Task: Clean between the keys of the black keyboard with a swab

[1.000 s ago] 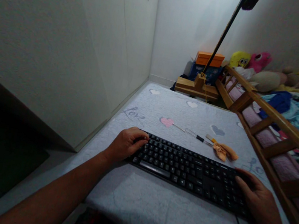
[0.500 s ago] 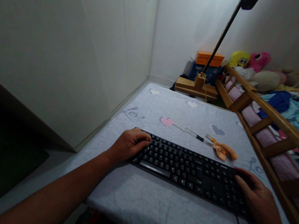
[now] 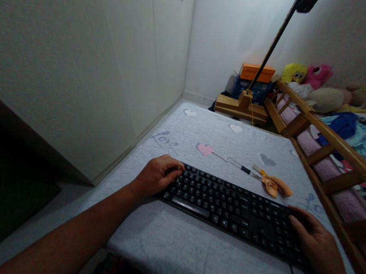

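Note:
A black keyboard [image 3: 218, 199] lies slanted on the bedspread. At its left end, my left hand [image 3: 157, 177] is closed, thumb and forefinger pinching a thin white-tipped stick [image 3: 177, 179] over the keys; most of the stick is hidden by the fingers. My right hand [image 3: 316, 239] grips the keyboard's right end, thumb on top and the other fingers partly hidden beyond the edge. Behind the keyboard lie a wire tool with a black grip [image 3: 245, 170], a flat brush with a yellow handle [image 3: 259, 170] and a crumpled orange-brown cloth [image 3: 275, 186].
The light bedspread [image 3: 185, 249] has printed hearts and lettering. A white wardrobe [image 3: 120, 51] stands along the left. On the right runs a wooden bed rail [image 3: 340, 140], with clothes and plush toys behind it. A lamp stand's wooden base [image 3: 241, 104] and boxes are at the far end.
My left hand has shifted very slightly left over the keys, still pinching the stick. My right hand stays on the keyboard's right end.

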### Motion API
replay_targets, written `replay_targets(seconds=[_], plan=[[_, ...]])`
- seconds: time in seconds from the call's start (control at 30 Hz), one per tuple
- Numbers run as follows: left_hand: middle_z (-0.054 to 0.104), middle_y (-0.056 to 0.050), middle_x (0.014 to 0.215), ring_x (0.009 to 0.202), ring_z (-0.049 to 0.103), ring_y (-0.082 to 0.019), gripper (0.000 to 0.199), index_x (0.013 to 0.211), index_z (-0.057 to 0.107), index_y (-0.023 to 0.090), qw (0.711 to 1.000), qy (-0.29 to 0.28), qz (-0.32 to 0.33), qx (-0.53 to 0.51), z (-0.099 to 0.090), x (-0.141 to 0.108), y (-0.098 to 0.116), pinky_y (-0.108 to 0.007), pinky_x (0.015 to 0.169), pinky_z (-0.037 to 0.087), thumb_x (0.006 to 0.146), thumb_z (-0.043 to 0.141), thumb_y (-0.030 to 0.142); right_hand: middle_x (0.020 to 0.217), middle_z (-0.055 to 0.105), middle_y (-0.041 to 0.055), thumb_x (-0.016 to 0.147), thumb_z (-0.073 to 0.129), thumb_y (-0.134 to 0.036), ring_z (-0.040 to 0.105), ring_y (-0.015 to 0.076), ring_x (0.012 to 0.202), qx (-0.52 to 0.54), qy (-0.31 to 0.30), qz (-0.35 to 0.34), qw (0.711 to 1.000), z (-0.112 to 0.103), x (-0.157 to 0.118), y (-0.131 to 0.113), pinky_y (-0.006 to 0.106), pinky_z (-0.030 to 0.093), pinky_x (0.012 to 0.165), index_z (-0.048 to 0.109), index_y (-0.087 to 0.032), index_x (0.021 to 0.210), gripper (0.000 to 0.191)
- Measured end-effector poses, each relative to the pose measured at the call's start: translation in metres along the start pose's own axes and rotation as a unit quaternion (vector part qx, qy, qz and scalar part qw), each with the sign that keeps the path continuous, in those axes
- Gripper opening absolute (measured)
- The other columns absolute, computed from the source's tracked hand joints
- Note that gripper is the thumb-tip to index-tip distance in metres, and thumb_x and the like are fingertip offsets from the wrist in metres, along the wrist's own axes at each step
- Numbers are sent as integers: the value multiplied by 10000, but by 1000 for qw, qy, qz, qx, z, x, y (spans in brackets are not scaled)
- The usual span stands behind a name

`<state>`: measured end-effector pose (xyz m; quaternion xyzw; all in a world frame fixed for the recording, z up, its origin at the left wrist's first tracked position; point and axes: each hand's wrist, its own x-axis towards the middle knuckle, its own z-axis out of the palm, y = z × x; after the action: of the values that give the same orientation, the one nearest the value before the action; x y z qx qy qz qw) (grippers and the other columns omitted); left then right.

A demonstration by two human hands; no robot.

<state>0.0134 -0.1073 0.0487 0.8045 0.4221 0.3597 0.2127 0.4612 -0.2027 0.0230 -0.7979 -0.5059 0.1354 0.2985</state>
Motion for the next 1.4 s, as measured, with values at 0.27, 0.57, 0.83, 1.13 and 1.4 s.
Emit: replay_targets(seconds=[0.27,0.57,0.83,1.13,1.4], plan=[[702,-26,813,775,630,-154,92,860,703,183,1000,-3,16,-15,3,1,5,-289,754,480,861,611,174,1065,723,66,699,580,-621,660,355,1016,-7,4,8,1000,0,-1,-4,477,497,920,715,-250,1057,533],[691,-20,786,769,623,-156,109,856,705,191,999,-15,25,-14,2,0,8,-287,744,477,868,597,177,1071,725,74,666,602,-616,659,361,1006,6,2,13,1000,-1,0,-5,492,490,939,722,-246,1039,539],[665,-21,774,773,607,-154,102,856,692,184,998,-49,25,-32,1,-2,8,-282,746,462,863,591,172,1094,714,80,705,577,-625,645,347,1053,-4,-7,19,1000,-3,-2,-9,459,469,963,707,-244,1071,544],[681,-23,802,775,615,-155,102,870,693,187,998,-50,17,-33,2,0,8,-285,744,466,868,591,192,1106,711,84,701,570,-620,644,349,1052,4,-7,21,1000,-3,-4,-13,439,470,962,706,-233,1065,548],[691,-21,807,802,622,-161,94,862,696,195,1000,-17,13,-17,4,0,7,-296,762,480,864,604,174,1095,717,88,682,581,-627,638,357,1071,10,-9,34,999,-3,-3,-15,459,461,970,710,-240,1053,551]])
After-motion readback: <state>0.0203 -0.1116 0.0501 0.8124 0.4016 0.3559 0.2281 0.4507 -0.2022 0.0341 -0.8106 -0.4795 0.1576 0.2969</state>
